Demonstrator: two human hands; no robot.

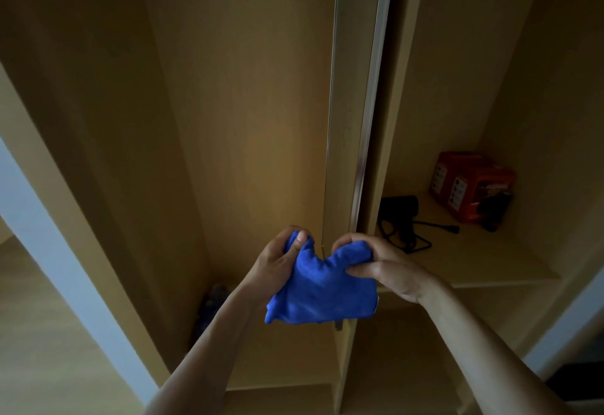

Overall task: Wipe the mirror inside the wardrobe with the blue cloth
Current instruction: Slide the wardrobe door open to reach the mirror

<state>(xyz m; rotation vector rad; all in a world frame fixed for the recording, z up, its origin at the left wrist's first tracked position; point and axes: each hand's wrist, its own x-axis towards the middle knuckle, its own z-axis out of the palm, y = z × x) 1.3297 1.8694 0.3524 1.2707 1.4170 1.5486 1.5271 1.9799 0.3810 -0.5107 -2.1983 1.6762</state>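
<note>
The curled fingers and thumbs of the left hand (277,261) and the right hand (384,267) pinch the upper corners of the blue cloth (322,288), which hangs bunched between them before the open wardrobe (245,87), probably to fold a wiping pad.

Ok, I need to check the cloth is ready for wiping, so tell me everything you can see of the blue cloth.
The blue cloth is bright, soft and fleecy-looking, bunched into a thick wad. It is held up in front of the open wardrobe, its top edge sagging between two gathered corners: the left hand grips one, the right hand the other. The rest hangs loose below them.
</note>
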